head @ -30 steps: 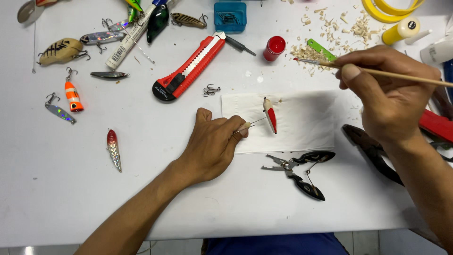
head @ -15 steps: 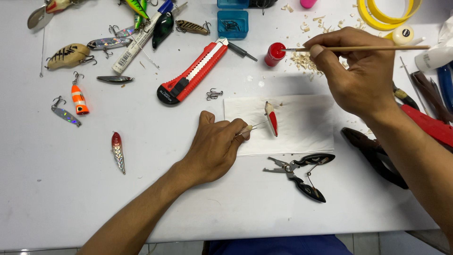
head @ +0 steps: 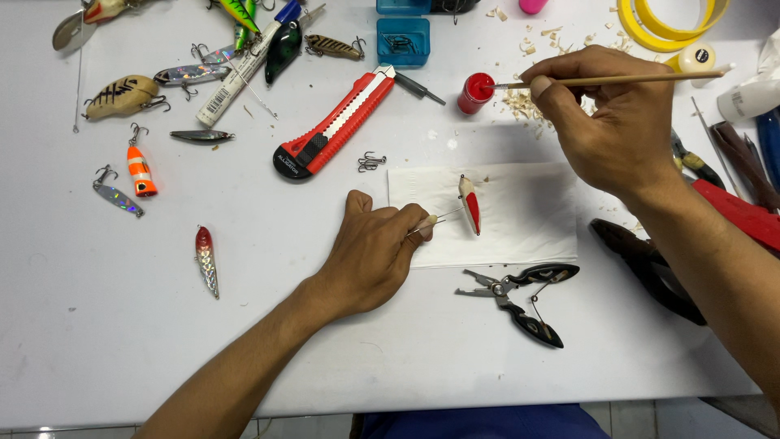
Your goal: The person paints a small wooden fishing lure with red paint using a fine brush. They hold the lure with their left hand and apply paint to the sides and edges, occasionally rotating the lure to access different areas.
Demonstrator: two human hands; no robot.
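Loading the brush with red paint for the lure.
Right hand (head: 621, 130) fingers pinch the brush (head: 617, 80), tip in the red pot (head: 475, 92) (take little); left hand (head: 375, 252) fingers clamp the lure (head: 470, 205)'s wire steady over the paper, mid-table.

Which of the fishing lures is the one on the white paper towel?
The cream-and-red lure, held on a wire by the left hand over the paper towel. The other lures lie on the bare table, left.
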